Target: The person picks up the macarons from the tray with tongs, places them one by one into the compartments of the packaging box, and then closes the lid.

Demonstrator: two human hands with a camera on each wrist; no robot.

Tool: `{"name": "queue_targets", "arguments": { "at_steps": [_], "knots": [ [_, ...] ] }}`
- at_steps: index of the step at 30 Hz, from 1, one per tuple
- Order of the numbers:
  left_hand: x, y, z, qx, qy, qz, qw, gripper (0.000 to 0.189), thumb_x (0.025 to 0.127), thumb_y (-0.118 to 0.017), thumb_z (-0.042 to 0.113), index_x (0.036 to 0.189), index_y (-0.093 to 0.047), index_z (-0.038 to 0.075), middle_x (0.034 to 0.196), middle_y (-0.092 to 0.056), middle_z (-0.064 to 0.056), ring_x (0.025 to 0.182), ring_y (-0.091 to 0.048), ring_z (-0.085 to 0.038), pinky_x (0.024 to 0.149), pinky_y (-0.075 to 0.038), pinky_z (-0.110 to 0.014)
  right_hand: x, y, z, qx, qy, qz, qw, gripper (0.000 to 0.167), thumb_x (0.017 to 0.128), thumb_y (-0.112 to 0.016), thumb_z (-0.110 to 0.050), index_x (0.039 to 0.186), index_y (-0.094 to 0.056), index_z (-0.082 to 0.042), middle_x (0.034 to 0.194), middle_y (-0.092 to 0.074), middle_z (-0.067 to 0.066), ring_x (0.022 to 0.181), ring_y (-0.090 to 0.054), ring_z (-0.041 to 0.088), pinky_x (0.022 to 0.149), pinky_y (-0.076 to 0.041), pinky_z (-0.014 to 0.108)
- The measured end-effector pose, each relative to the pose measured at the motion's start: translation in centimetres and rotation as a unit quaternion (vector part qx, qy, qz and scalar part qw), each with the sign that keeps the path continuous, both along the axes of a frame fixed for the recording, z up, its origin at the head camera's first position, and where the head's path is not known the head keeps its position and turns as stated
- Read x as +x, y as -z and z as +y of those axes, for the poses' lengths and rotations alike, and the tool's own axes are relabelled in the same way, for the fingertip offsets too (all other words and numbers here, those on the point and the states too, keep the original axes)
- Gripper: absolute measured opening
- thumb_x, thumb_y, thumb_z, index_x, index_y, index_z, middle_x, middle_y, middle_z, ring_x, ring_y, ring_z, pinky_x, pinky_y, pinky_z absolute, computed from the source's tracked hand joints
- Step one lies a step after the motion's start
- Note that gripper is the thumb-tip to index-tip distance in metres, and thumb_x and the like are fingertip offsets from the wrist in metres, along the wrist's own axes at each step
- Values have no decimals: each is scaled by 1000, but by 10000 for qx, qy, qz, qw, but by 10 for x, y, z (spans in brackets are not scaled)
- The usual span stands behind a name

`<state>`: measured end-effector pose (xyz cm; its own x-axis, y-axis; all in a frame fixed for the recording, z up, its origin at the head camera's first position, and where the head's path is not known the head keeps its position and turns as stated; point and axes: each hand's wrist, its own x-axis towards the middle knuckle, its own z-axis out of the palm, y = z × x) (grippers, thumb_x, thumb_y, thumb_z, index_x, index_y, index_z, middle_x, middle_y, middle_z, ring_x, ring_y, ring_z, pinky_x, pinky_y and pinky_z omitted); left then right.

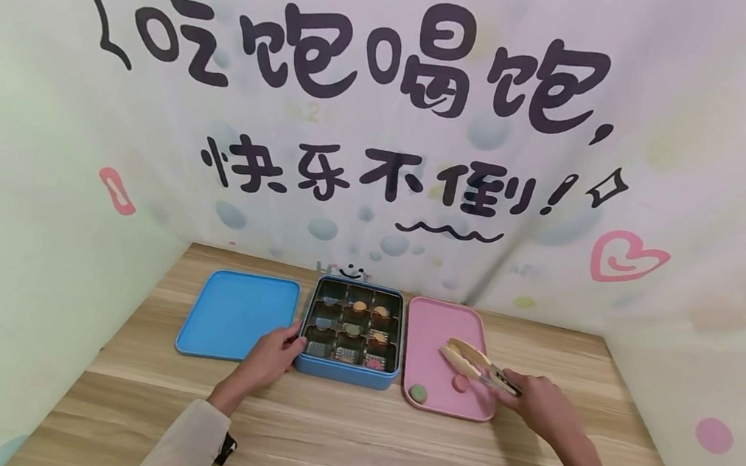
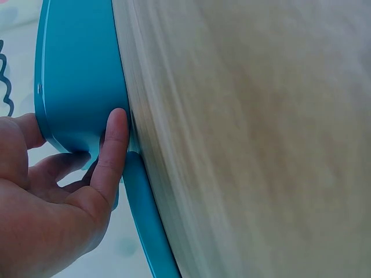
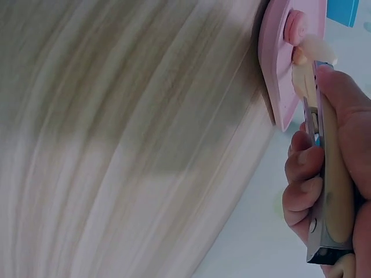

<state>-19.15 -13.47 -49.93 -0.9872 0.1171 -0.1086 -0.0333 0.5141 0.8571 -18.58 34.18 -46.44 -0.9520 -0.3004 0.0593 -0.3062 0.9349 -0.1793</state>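
Note:
My left hand (image 1: 269,357) touches the near left corner of a blue box (image 1: 347,373), its fingers along the box's side. Dark compartments (image 1: 320,343) divide the box; several hold small round macaron-like sweets, orange ones (image 1: 359,306), a green one (image 1: 353,330) and a pink one (image 1: 374,364). My right hand (image 1: 547,409) grips tongs (image 1: 478,364) with pale tips above a pink tray (image 1: 448,321). Beside the tips lies a pink macaron (image 1: 460,383); a green macaron (image 1: 418,393) is at the tray's near left corner. Something orange (image 3: 298,55) shows by the tips; whether they hold it is unclear.
A blue lid (image 1: 239,317) lies flat left of the box. All stand on a wood-grain table (image 1: 328,436). Close behind them rises a printed wall (image 1: 347,223) with dark lettering, and pale walls flank the table.

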Motion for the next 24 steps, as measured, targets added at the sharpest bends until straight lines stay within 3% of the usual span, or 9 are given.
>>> {"name": "queue_targets", "arguments": {
  "at_steps": [11, 15, 20, 24],
  "knots": [
    [-1, 1, 1, -27, 2, 60, 10000, 55, 104, -51, 24, 152, -36, 1, 95, -54, -11, 67, -56, -19, 61, -44, -31, -2, 5, -2, -36, 103, 152, 9998, 21, 91, -71, -37, 106, -71, -22, 60, -40, -6, 56, -42, 13, 52, -34, 31],
    [-1, 1, 1, -20, 1, 35, 10000, 55, 104, -50, 24, 152, -35, 1, 94, -53, -11, 67, -56, -20, 61, -44, -31, -3, 3, -8, -109, 36, 346, 9993, 27, 90, -72, -36, 111, -73, -20, 60, -42, -6, 57, -42, 13, 53, -36, 32],
    [-1, 0, 1, -26, -15, 28, 10000, 55, 104, -50, 23, 152, -35, 1, 90, -52, -10, 65, -54, -18, 59, -42, -31, -9, 0, -20, -154, -31, 576, 9982, 40, 90, -72, -37, 122, -72, -14, 68, -59, -1, 58, -47, 14, 55, -41, 35],
    [-1, 0, 1, -18, -9, 29, 10000, 55, 104, -51, 23, 152, -35, 1, 89, -51, -10, 65, -53, -18, 59, -43, -31, -14, -2, -32, -296, 52, 540, 9981, 44, 90, -72, -39, 126, -71, -13, 72, -62, 0, 61, -50, 15, 58, -43, 36]
  ]
}}
